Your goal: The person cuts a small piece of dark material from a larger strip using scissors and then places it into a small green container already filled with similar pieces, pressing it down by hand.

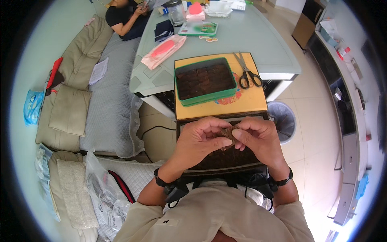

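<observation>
Between thumbs and fingers, my left hand (203, 137) and my right hand (257, 134) pinch a small brown fibrous piece (227, 133). Both hands are above an open dark-edged box (223, 158) with brown crumbly material inside, close to my lap. Just beyond, a yellow box lid (196, 112) carries a green rectangular tin (208, 98), which holds rows of dark brown pieces (205, 78). Black-handled scissors (246, 71) lie to the right of the tin, blades pointing away from me.
A glass-topped table (251, 36) bears a pink wipes pack (164, 50), a green-and-white box (198, 28) and a glass jar (176, 15). A waste bin (282, 121) stands at the right. Another person (125, 19) sits on the sofa (110, 99), far left. A cable (151, 130) crosses the floor.
</observation>
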### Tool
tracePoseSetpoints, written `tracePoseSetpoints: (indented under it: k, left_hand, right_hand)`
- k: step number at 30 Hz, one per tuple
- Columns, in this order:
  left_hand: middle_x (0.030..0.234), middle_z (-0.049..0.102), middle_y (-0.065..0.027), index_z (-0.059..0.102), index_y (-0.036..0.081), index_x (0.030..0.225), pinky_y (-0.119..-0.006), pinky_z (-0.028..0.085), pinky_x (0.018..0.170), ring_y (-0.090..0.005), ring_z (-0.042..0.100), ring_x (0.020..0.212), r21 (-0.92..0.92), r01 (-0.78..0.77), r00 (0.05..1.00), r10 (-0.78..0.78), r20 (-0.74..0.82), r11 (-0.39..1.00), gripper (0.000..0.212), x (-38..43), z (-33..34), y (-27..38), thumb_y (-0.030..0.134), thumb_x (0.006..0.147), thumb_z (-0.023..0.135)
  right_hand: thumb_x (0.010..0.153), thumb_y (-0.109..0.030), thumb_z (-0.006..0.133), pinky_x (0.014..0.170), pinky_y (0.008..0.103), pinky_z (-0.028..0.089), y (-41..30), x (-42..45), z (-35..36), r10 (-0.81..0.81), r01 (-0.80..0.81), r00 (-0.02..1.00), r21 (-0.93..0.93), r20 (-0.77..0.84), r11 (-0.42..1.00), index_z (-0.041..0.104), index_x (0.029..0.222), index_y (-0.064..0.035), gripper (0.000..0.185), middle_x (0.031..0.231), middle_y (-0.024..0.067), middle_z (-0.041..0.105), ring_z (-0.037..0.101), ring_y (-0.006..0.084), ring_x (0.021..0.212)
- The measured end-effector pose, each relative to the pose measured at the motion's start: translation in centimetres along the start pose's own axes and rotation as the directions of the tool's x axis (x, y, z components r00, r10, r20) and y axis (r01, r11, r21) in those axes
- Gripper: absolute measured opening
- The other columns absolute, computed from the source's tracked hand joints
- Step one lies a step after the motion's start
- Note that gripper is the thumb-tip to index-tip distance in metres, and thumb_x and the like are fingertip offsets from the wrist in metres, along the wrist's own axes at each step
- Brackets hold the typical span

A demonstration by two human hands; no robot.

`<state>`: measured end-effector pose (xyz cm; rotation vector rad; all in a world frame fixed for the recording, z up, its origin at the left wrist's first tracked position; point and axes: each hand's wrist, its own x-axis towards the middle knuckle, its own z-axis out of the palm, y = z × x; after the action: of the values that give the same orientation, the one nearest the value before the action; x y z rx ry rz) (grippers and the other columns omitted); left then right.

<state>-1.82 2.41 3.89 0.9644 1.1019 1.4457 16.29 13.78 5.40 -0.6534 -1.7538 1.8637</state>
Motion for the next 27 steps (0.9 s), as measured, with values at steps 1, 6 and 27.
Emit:
tracePoseSetpoints:
  k: [1, 6, 27]
  left_hand:
    - [0.107, 0.072, -0.0088, 0.063, -0.005, 0.121, -0.026, 0.058, 0.078, -0.0118, 0.068, 0.090, -0.007, 0.013, 1.000, -0.013, 0.007, 1.000, 0.029, 0.0, -0.1, -0.1, -0.002, 0.093, 0.073]
    - [0.105, 0.072, -0.0094, 0.064, -0.006, 0.119, -0.027, 0.058, 0.079, -0.0122, 0.069, 0.090, 0.013, 0.085, 0.996, -0.085, 0.008, 0.996, 0.029, 0.1, -0.1, -0.2, -0.003, 0.092, 0.074]
    - [0.091, 0.075, -0.0144, 0.070, -0.006, 0.098, -0.034, 0.065, 0.072, -0.0210, 0.075, 0.078, -0.031, 0.185, 0.970, -0.187, -0.156, 0.982, 0.014, -1.0, -0.4, -1.1, -0.003, 0.087, 0.077]
  right_hand:
    - [0.099, -0.008, 0.069, 0.058, 0.0212, 0.052, 0.1, 0.0, -0.1, -0.006, 0.006, 1.000, -0.002, -0.015, 1.000, 0.070, 0.092, 0.0021, 0.013, 0.080, 0.0017, 0.067, 0.066, 0.0068, 0.068]
    - [0.101, -0.010, 0.067, 0.057, 0.0211, 0.052, 0.5, 0.4, -0.4, -0.024, 0.029, 0.996, 0.056, -0.088, 0.998, 0.070, 0.094, 0.0024, 0.015, 0.078, 0.0023, 0.068, 0.066, 0.0072, 0.066]
    - [0.098, -0.009, 0.070, 0.049, 0.0216, 0.051, 0.9, 0.4, -1.7, 0.040, -0.024, 0.969, 0.068, -0.243, 0.997, 0.073, 0.101, 0.0047, 0.015, 0.075, 0.0054, 0.071, 0.070, 0.0113, 0.061]
